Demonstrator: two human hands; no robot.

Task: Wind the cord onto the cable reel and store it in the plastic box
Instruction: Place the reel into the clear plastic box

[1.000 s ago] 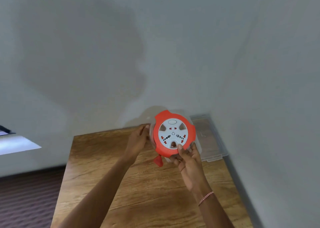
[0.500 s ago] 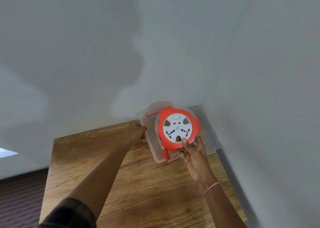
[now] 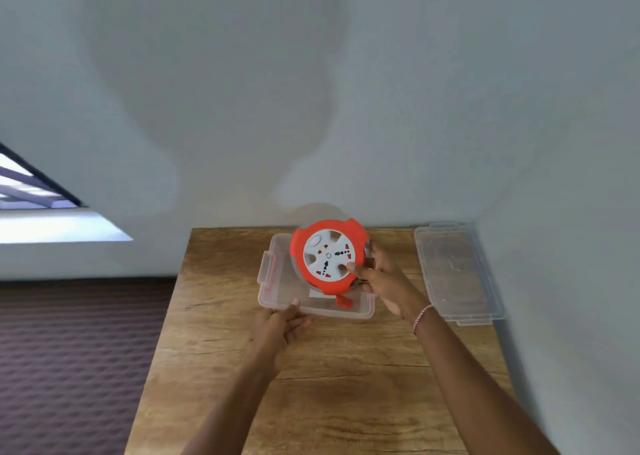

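The box got pulled out from the wall, so now the right hand grips the reel tilted just over it, left hand clamping its near rim, lid off to the box's right on the counter — nearly stored.

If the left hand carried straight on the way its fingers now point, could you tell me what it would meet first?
The left hand points away from the person and already touches the near rim of the plastic box. Going on, it would press into that near wall first; the cable reel lies beyond, though depth is unclear.
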